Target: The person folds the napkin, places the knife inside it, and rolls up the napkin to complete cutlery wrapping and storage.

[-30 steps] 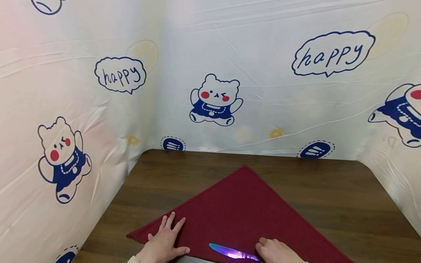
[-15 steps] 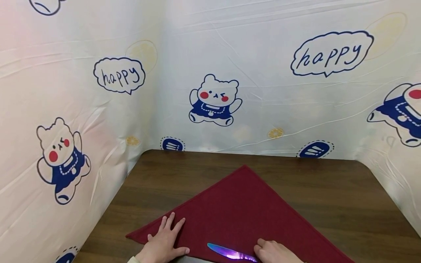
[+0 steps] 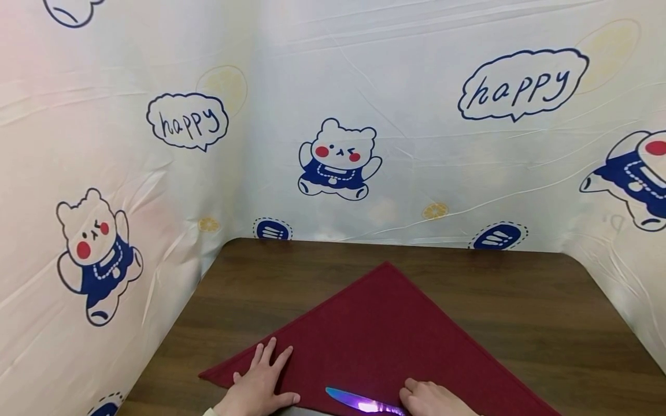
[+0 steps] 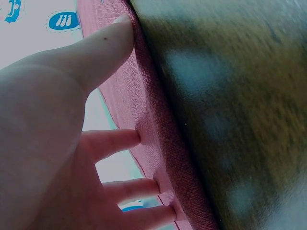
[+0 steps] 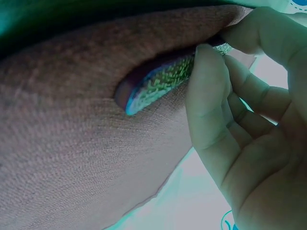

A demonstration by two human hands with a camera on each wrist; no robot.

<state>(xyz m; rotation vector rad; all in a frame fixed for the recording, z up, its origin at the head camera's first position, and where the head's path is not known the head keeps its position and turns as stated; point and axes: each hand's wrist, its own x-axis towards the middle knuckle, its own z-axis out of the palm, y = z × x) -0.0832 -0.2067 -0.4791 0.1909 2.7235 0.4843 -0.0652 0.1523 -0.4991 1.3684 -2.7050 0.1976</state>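
Wood table (image 3: 250,289) | cloth (image 3: 374,335) spread flat | knife (image 3: 359,400) on cloth, near front edge | left hand (image 3: 255,387): fingers apart, on cloth | right hand (image 3: 434,398): fingers clamped on knife | looks laid out, release not yet done

- Looks like a small screened-off tabletop booth; cannot tell whether set up inside a home, a studio or a workshop.
- Closed in by pale printed fabric (image 3: 442,167) at nine, twelve and three o'clock, creased and rippled like hung sheeting rather than solid wall.
- Decorated with cartoon bears (image 3: 336,174) at nine, twelve and three o'clock, plus "happy" speech bubbles (image 3: 187,122) at ten and two, more homely than industrial.
- Furnished with a dark wood-grain table (image 3: 520,300), spreading from just below the centre down to six o'clock.
- Set with household-looking goods near six o'clock: a maroon cloth (image 3: 374,335) and an iridescent table knife (image 3: 359,400).
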